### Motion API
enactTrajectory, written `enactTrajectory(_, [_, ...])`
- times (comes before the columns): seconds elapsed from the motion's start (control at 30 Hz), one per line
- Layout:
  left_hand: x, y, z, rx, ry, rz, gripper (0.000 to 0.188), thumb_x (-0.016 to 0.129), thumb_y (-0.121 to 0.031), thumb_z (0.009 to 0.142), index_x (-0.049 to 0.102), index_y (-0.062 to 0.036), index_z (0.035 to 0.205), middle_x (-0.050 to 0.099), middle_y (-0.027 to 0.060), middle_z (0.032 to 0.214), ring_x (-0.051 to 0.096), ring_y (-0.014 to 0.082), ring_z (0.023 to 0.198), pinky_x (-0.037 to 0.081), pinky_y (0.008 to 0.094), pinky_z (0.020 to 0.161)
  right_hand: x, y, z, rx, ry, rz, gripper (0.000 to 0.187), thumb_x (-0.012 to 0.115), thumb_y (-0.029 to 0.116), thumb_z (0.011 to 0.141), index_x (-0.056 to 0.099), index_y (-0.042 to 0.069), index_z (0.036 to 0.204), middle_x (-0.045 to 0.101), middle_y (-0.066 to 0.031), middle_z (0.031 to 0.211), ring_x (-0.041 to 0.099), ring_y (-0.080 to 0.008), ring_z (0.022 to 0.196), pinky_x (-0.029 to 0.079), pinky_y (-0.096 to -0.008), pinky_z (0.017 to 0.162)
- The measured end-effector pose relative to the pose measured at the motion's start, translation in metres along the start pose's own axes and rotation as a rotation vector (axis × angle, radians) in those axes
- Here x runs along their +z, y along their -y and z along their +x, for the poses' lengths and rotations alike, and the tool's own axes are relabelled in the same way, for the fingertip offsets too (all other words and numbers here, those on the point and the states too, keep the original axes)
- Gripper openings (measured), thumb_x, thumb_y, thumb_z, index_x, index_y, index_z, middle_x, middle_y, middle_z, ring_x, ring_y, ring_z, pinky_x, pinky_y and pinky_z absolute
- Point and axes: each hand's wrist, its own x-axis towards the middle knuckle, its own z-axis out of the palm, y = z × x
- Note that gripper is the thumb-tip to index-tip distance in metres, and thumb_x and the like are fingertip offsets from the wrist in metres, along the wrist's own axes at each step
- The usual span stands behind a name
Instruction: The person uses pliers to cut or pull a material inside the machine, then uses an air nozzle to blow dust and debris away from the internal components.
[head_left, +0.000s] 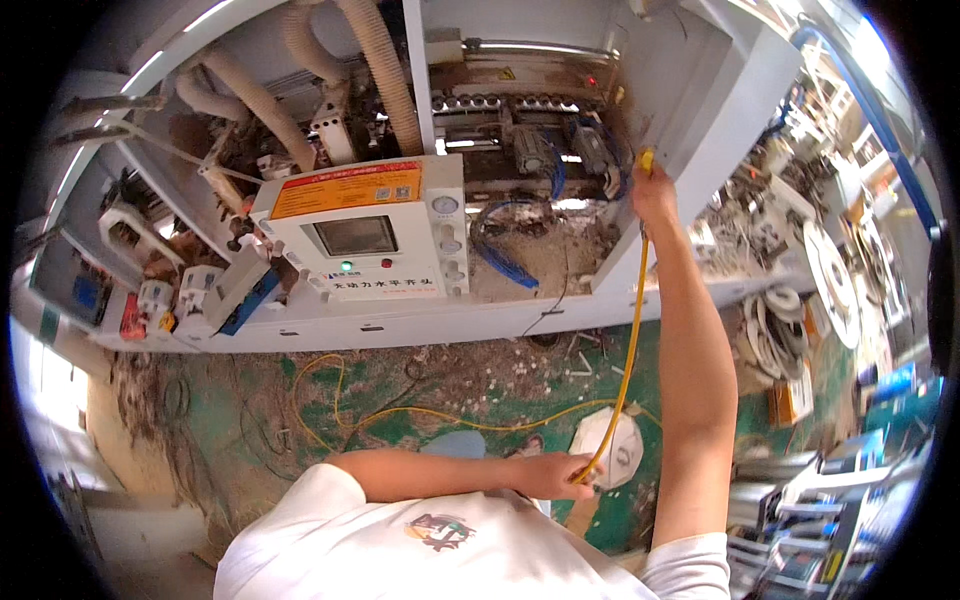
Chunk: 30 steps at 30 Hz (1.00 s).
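Note:
My right hand (pixel 655 195) is stretched forward beside the machine's pale upright post (pixel 735 130). Its fingers are closed round a small yellow tool (pixel 647 160) at the end of a yellow hose (pixel 632 345); it looks like an air blow gun, mostly hidden by the hand. Lower down, close to my body, my left hand (pixel 555 475) grips the same hose, which hangs in a slack curve between both hands. Ahead of the right hand lies the machine's open bay, with motors (pixel 530 150), blue tubes (pixel 505 262) and heaps of dust (pixel 545 245).
A white control box (pixel 360 235) with a small screen stands left of the bay. Ribbed ducts (pixel 385 75) hang behind it. More yellow hose (pixel 440 410) trails over the dusty green floor. White rings (pixel 780 320) and a cardboard box (pixel 790 395) sit at the right.

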Motion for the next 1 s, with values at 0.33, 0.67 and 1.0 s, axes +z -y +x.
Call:
enactTrajectory(0.33, [-0.037, -0.008, 0.070, -0.156, -0.248, 0.009, 0.034, 0.054, -0.030, 0.100, 0.062, -0.0050, 0.121, 0.071, 0.0111, 0.102, 0.068, 0.0261, 0.098, 0.051, 0.0392, 0.088, 0.049, 0.082, 0.067, -0.269, 0.426, -0.072, 0.028, 0.060, 0.030, 0.100, 0.062, 0.004, 0.111, 0.056, -0.0017, 0.069, 0.051, -0.0124, 0.050, 0.039, -0.0303, 0.043])
enactTrajectory(0.67, [-0.111, 0.011, 0.164, -0.108, -0.254, 0.088, 0.033, 0.061, -0.033, 0.096, 0.070, -0.0049, 0.111, 0.071, 0.0135, 0.093, 0.069, 0.0296, 0.086, 0.052, 0.0407, 0.078, -0.007, 0.047, 0.030, -0.077, 0.789, -0.004, 0.036, 0.061, 0.030, 0.099, 0.055, 0.001, 0.120, 0.064, -0.0088, 0.083, 0.058, -0.0148, 0.055, 0.052, -0.0333, 0.051])
enactTrajectory(1.0, [-0.158, 0.117, 0.224, -0.210, -0.250, 0.371, 0.033, 0.066, -0.034, 0.088, 0.070, -0.0099, 0.110, 0.072, 0.0161, 0.099, 0.069, 0.0360, 0.093, 0.053, 0.0475, 0.080, -0.124, -0.231, -0.144, 0.573, 0.406, 0.620, 0.035, 0.059, 0.024, 0.103, 0.054, 0.002, 0.131, 0.069, -0.0127, 0.122, 0.070, -0.0240, 0.105, 0.060, -0.0399, 0.086])
